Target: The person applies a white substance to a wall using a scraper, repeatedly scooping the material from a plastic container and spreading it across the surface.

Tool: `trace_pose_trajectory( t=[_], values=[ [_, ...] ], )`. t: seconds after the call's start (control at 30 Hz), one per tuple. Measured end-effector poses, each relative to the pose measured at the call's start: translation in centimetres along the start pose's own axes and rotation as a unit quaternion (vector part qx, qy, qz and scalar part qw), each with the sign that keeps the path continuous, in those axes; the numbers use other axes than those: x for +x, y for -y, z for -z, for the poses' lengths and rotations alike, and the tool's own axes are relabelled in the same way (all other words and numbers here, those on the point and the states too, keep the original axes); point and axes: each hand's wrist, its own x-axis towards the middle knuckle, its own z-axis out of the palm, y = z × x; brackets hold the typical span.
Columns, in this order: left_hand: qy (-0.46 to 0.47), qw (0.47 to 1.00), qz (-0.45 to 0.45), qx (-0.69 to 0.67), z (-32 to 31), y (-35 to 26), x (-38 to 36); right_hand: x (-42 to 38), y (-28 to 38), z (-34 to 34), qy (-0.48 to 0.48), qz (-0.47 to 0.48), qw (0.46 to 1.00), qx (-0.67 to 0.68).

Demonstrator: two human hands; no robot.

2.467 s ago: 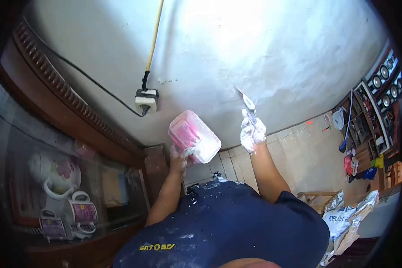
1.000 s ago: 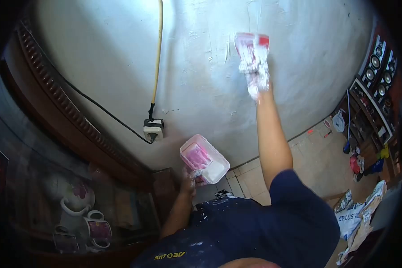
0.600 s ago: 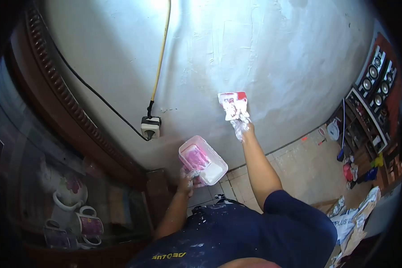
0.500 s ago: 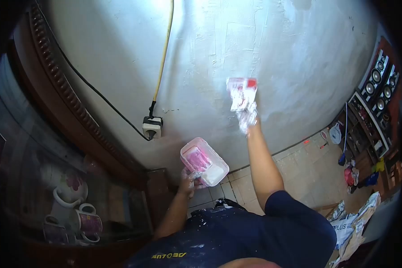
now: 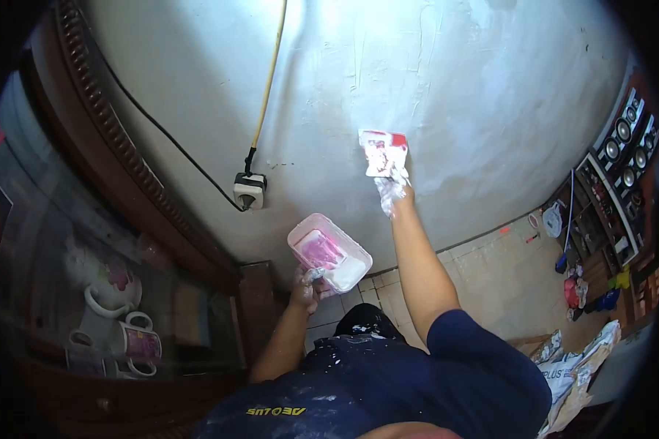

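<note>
My right hand point(image 5: 392, 192), coated in white paste, grips a red-and-white putty scraper point(image 5: 385, 152). The scraper's wide edge points up, at the surface of the pale, patchily plastered wall point(image 5: 329, 95); whether it touches cannot be made out. In my left hand point(image 5: 309, 287) is a pink plastic tub point(image 5: 294, 238), tilted, with its opening facing me. White putty point(image 5: 350, 274) lies thick at the tub's lower right end, and thin smears streak its pink bottom. The left fingers hold the tub by its lower left side.
A socket box point(image 5: 250, 192) hangs on the wall from a yellow cable point(image 5: 269, 80). Left stands a dark wooden glass cabinet point(image 5: 117, 168) with mugs point(image 5: 140, 344) inside. A shelf with speakers point(image 5: 622, 132) and a crumpled sack point(image 5: 571, 373) are at right, above tiled floor point(image 5: 490, 285).
My right hand and the scraper have shifted slightly left along the wall. The tub appears a little higher and further left in view, while the camera has tilted slightly.
</note>
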Motion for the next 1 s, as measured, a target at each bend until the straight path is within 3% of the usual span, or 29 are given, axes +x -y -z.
trace_pose_trajectory(
  t=[0.03,0.13,0.2,0.27,0.33,0.4,0.47,0.53,0.57,0.67,0.73,0.77,0.8,0.9,1.0],
  values=[
    [-0.008,1.0,0.002,-0.007,0.2,0.2,0.1,-0.7,0.8,-0.6,0.016,-0.029,0.998,0.053],
    [-0.001,1.0,-0.004,0.009,0.0,0.1,-0.2,-0.5,6.5,-7.2,0.128,0.048,0.99,0.029],
    [0.015,0.999,-0.011,0.036,0.8,0.0,0.2,1.5,10.2,-12.4,0.271,0.105,0.957,0.012],
    [0.016,0.996,0.026,-0.081,2.7,0.9,1.3,2.4,12.6,-17.6,0.177,0.109,0.977,-0.033],
    [0.023,0.999,0.005,-0.044,3.0,1.1,1.3,4.6,11.9,-18.2,0.136,0.128,0.982,-0.032],
    [0.025,1.0,-0.013,-0.009,3.9,1.2,1.4,8.0,7.4,-12.9,0.06,0.129,0.986,-0.088],
    [0.054,0.997,-0.001,0.051,5.3,1.6,1.7,4.6,3.0,-7.1,0.041,0.073,0.994,-0.066],
    [0.016,0.999,0.032,0.041,4.2,1.1,1.2,1.3,-0.4,-1.8,-0.019,0.004,0.996,-0.088],
    [0.004,1.0,0.023,0.015,4.4,1.2,1.4,0.5,-2.1,1.2,0.021,-0.017,0.998,-0.048],
    [0.014,1.0,0.003,-0.013,3.6,0.6,2.1,-0.5,-0.7,1.6,0.087,-0.042,0.995,-0.001],
    [0.043,0.999,-0.007,-0.013,3.5,0.6,1.7,-2.2,3.1,-2.9,0.109,-0.028,0.992,0.047],
    [0.041,0.999,-0.005,-0.014,4.3,0.9,2.1,-1.2,5.0,-4.6,0.135,-0.01,0.991,-0.002],
    [0.028,0.999,0.023,-0.023,5.4,1.2,2.8,-0.6,7.2,-7.8,0.226,0.022,0.974,0.026],
    [0.01,0.999,0.036,-0.003,5.8,0.9,2.5,0.2,11.4,-15.8,0.226,0.071,0.971,-0.014],
    [-0.026,0.999,0.022,-0.002,4.5,0.2,1.0,4.0,9.3,-15.7,0.146,0.09,0.979,-0.113]
  ],
)
